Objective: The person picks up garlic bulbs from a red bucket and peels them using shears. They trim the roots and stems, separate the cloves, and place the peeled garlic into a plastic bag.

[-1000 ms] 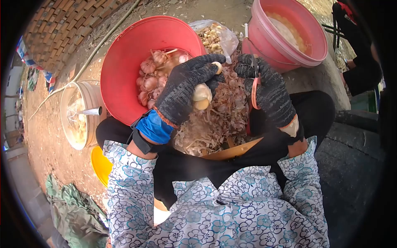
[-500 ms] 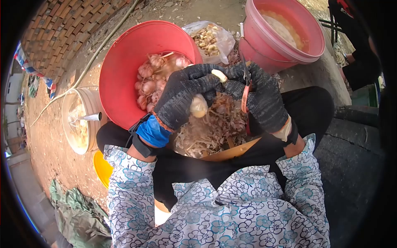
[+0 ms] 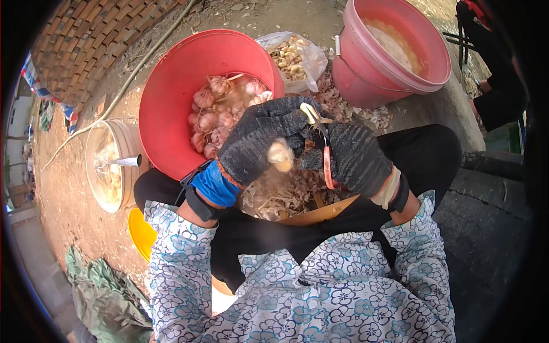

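Head view, red bucket [image 3: 166, 103] of garlic [image 3: 207, 120], bag [image 3: 314, 62] of cloves [image 3: 289, 58]

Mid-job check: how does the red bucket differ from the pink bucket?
The red bucket is deeper in colour; the pink bucket is paler. The red bucket holds garlic bulbs; the pink bucket holds something pale I can't identify. The pink bucket shows a white handle grip; the red bucket shows none. Both are round and open-topped.

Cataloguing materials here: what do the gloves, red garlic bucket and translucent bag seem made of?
Gloves: probably knitted yarn, matte, judging by the speckled, stitched texture.
Red garlic bucket: likely plastic, smooth, evenly coloured.
Translucent bag: apparently thin plastic film, crinkled and see-through.
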The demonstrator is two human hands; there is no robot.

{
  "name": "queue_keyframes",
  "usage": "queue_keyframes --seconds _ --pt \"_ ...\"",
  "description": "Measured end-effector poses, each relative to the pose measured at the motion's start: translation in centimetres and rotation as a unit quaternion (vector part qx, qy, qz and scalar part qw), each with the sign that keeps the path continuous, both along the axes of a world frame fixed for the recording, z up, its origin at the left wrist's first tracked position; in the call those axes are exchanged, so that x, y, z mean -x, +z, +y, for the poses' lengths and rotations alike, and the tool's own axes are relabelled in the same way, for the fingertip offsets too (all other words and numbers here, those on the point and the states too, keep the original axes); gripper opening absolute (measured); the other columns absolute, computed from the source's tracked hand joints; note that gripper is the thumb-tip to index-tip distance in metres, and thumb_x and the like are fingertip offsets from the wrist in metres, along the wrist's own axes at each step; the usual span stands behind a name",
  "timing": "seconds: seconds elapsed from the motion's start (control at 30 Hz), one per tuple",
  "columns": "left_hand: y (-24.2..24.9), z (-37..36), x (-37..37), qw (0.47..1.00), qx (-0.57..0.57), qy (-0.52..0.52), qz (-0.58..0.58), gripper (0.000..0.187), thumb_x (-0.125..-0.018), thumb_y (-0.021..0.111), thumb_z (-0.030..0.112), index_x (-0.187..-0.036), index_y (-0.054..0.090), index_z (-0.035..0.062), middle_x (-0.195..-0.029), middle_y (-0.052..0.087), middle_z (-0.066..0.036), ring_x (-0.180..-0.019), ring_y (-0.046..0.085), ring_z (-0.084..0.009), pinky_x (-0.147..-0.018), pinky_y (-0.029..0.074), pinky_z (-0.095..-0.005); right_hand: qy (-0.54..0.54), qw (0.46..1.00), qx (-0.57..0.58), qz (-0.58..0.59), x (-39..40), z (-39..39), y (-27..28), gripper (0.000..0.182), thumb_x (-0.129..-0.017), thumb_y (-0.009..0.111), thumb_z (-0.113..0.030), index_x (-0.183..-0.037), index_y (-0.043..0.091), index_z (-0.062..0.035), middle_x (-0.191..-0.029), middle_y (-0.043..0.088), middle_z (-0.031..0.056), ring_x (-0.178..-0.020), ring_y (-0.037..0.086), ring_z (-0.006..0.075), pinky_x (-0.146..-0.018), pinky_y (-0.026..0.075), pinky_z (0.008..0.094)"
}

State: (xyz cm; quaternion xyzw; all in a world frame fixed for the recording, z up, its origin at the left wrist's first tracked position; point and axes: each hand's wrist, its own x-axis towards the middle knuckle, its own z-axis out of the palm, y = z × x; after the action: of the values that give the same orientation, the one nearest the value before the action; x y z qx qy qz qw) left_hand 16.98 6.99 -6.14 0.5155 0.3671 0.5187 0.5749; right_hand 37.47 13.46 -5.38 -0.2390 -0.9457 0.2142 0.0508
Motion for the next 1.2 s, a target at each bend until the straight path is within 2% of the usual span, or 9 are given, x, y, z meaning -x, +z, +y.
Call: queue_keyframes --seconds 0.13,0.2,0.43,0.47,0.63,0.73,0.8,0.93,1.2 --pt "-0.5 0.4 0.3 0.982 -0.102 0.033 0.157 0.035 -0.078 0.058 0.009 -0.111 0.052 -0.0018 -0.105 0.058 -0.009 -0.092 0.056 -0.0167 -0.082 0.046 -0.0287 0.013 0.998 -0.035 0.050 -0.3 0.1 -1.5 0.032 -0.078 0.056 -0.017 -0.104 0.052 0.0015 -0.074 0.057 0.0146 -0.059 0.057 0.0289 -0.054 0.045 0.0382" --pt "-0.7 0.4 0.6 0.984 -0.085 -0.012 0.154 0.035 -0.079 0.057 0.013 -0.111 0.052 -0.0023 -0.096 0.058 -0.006 -0.084 0.056 -0.0155 -0.076 0.046 -0.0274 0.163 0.926 0.070 0.333 -0.3 0.2 -0.3 0.033 -0.080 0.058 -0.018 -0.106 0.051 0.0006 -0.080 0.059 0.0128 -0.061 0.058 0.0222 -0.058 0.048 0.0356" --pt "1.6 0.7 0.3 0.991 0.125 -0.019 -0.047 0.040 -0.081 0.061 0.024 -0.113 0.054 0.0007 -0.107 0.058 -0.009 -0.090 0.056 -0.0146 -0.079 0.045 -0.0279 0.089 0.931 0.093 0.340 -0.3 -0.5 -1.4 0.034 -0.085 0.053 -0.015 -0.113 0.048 0.0034 -0.096 0.059 0.0125 -0.088 0.059 0.0229 -0.076 0.047 0.0332" --pt "2.7 0.7 0.0 0.988 0.140 -0.023 -0.054 0.037 -0.082 0.059 0.023 -0.112 0.055 0.0005 -0.103 0.059 -0.008 -0.085 0.055 -0.0122 -0.075 0.045 -0.0261 0.083 0.933 0.257 0.237 -0.5 -0.3 -0.7 0.039 -0.083 0.051 -0.012 -0.119 0.043 0.0024 -0.106 0.054 0.0144 -0.098 0.053 0.0233 -0.088 0.042 0.0321" --pt "2.2 1.0 -0.7 0.995 0.081 0.017 0.051 0.032 -0.084 0.053 0.013 -0.113 0.054 0.0000 -0.099 0.060 -0.006 -0.064 0.053 -0.0085 -0.061 0.046 -0.0232 0.033 0.983 0.178 0.031 -0.5 -0.4 -3.5 0.035 -0.085 0.046 -0.006 -0.119 0.042 0.0022 -0.109 0.053 0.0097 -0.097 0.054 0.0193 -0.086 0.043 0.0295" --pt "2.3 1.0 -0.4 0.985 -0.058 0.006 0.163 0.030 -0.082 0.054 0.010 -0.111 0.055 -0.0006 -0.101 0.061 -0.006 -0.068 0.055 -0.0092 -0.063 0.047 -0.0232 -0.040 0.924 0.259 0.278 -0.4 -0.9 -5.1 0.021 -0.083 0.047 -0.008 -0.101 0.052 0.0028 -0.083 0.058 0.0140 -0.077 0.059 0.0264 -0.066 0.047 0.0347" --pt "2.6 1.1 -0.3 0.981 0.022 0.024 0.190 0.029 -0.080 0.056 0.008 -0.107 0.056 -0.0016 -0.102 0.061 -0.008 -0.072 0.056 -0.0096 -0.066 0.047 -0.0235 -0.185 0.662 0.632 0.358 0.0 -0.5 -2.4 0.020 -0.088 0.046 -0.013 -0.102 0.052 0.0007 -0.080 0.058 0.0077 -0.071 0.059 0.0187 -0.063 0.048 0.0277" --pt "2.7 1.1 -0.8 0.987 0.064 0.046 0.140 0.026 -0.082 0.058 0.010 -0.107 0.060 0.0018 -0.090 0.063 -0.004 -0.076 0.054 -0.0067 -0.066 0.045 -0.0226 -0.054 0.865 0.288 0.408 -0.2 1.3 -1.8 0.019 -0.090 0.046 -0.013 -0.102 0.053 -0.0019 -0.078 0.057 0.0028 -0.067 0.058 0.0125 -0.059 0.049 0.0222" --pt "0.8 -0.1 -0.4 0.992 0.026 0.078 -0.091 0.033 -0.083 0.058 0.015 -0.114 0.053 0.0033 -0.114 0.055 -0.007 -0.096 0.054 -0.0133 -0.081 0.045 -0.0249 -0.198 0.628 0.639 0.397 0.3 1.9 -0.4 0.019 -0.083 0.058 -0.009 -0.101 0.056 -0.0024 -0.080 0.059 0.0022 -0.065 0.057 0.0095 -0.057 0.047 0.0195"
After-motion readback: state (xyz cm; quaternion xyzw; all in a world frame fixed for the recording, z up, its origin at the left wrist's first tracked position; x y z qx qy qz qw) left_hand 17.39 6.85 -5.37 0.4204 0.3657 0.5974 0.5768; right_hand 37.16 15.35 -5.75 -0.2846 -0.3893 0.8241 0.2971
